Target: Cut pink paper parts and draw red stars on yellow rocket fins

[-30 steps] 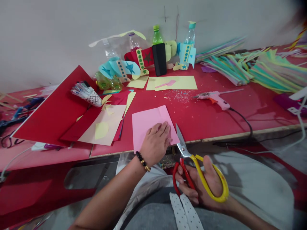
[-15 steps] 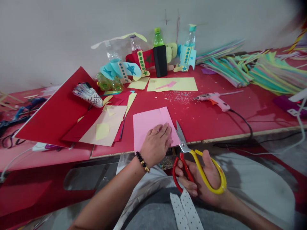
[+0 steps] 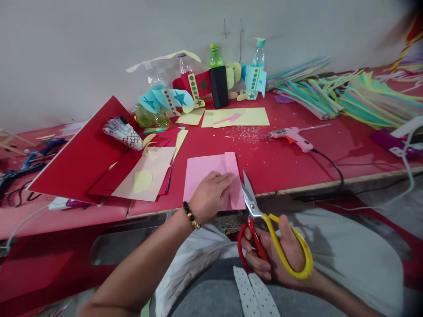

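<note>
Left hand [image 3: 209, 198] open, palm down, fingers flat on a folded pink paper sheet [image 3: 201, 174], which lies at the near edge of a red tabletop [image 3: 291, 171]; its fold runs near to far. Right hand [image 3: 269, 257] closed through the red-and-yellow handles of scissors [image 3: 251, 198], blades pointing far, just right of the sheet. Green-capped plastic bottle [image 3: 216, 55] stands far off.

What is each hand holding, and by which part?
The right hand grips the scissors by their red and yellow handles, thumb in the yellow loop. The left hand holds nothing, resting flat on the pink paper.
</note>
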Action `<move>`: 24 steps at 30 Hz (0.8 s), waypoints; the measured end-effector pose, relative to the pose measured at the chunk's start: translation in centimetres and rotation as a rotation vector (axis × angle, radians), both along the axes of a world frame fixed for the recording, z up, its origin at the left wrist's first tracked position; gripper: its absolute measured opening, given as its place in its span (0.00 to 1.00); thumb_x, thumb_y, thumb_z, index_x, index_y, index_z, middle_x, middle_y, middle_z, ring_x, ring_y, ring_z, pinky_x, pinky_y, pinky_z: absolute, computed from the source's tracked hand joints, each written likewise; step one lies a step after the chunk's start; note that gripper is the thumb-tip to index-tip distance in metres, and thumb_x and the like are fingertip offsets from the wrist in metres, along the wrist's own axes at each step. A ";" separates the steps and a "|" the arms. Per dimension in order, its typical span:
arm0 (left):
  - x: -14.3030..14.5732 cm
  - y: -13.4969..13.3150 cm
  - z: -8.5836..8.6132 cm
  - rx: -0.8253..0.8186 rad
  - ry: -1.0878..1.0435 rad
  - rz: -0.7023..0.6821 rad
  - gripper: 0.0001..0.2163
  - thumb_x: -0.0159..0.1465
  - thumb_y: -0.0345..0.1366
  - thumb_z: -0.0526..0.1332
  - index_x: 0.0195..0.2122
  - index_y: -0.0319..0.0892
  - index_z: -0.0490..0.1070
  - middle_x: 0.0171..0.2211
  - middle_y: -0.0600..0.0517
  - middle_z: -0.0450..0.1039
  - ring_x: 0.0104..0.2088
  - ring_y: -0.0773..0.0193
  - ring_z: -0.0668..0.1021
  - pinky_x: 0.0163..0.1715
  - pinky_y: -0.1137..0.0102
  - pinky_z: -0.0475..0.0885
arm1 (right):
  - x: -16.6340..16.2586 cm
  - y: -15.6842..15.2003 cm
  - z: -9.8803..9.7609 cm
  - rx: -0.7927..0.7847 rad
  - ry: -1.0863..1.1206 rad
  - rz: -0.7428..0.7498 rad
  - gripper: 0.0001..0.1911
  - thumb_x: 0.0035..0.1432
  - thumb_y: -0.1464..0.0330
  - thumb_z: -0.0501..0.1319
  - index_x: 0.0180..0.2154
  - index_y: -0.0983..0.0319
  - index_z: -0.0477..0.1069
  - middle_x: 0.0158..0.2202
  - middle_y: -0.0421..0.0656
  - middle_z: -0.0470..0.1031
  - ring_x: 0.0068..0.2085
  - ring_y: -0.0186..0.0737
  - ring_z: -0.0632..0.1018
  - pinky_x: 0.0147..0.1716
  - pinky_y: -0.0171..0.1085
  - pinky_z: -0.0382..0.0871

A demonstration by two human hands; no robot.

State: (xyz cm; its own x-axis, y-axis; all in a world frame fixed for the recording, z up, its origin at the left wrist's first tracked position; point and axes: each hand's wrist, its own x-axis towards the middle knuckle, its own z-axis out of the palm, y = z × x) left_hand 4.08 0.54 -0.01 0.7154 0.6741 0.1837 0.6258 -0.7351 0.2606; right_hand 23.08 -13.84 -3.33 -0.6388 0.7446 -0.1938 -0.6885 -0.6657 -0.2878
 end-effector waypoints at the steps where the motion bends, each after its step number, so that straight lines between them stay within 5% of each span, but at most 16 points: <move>1: 0.2 0.4 -0.1 0.021 0.009 0.029 0.21 0.71 0.36 0.50 0.63 0.37 0.61 0.62 0.46 0.64 0.59 0.57 0.68 0.61 0.59 0.61 | 0.0 0.0 -0.1 0.000 0.001 -0.001 0.47 0.51 0.32 0.37 0.40 0.66 0.70 0.35 0.45 0.68 0.21 0.28 0.64 0.17 0.32 0.56; 6: 0.9 0.6 -0.9 0.071 0.146 0.133 0.26 0.71 0.44 0.49 0.66 0.37 0.55 0.68 0.47 0.52 0.68 0.53 0.55 0.66 0.55 0.53 | -0.2 0.3 -0.3 0.013 0.016 0.001 0.46 0.51 0.32 0.37 0.40 0.64 0.69 0.36 0.45 0.68 0.21 0.29 0.66 0.17 0.31 0.57; 24: 0.2 -0.9 -0.8 0.062 0.183 0.012 0.27 0.72 0.46 0.46 0.68 0.40 0.49 0.69 0.48 0.48 0.69 0.57 0.53 0.66 0.58 0.51 | -0.1 -0.1 0.6 -0.030 0.014 -0.019 0.44 0.51 0.32 0.37 0.38 0.64 0.68 0.35 0.45 0.69 0.20 0.29 0.63 0.17 0.32 0.55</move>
State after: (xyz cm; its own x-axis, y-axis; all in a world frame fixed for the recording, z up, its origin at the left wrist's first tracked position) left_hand 4.24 -0.33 -0.80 0.7326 0.6744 0.0924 0.6676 -0.7383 0.0959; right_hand 23.00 -13.92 -2.77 -0.6272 0.7507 -0.2075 -0.7050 -0.6604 -0.2584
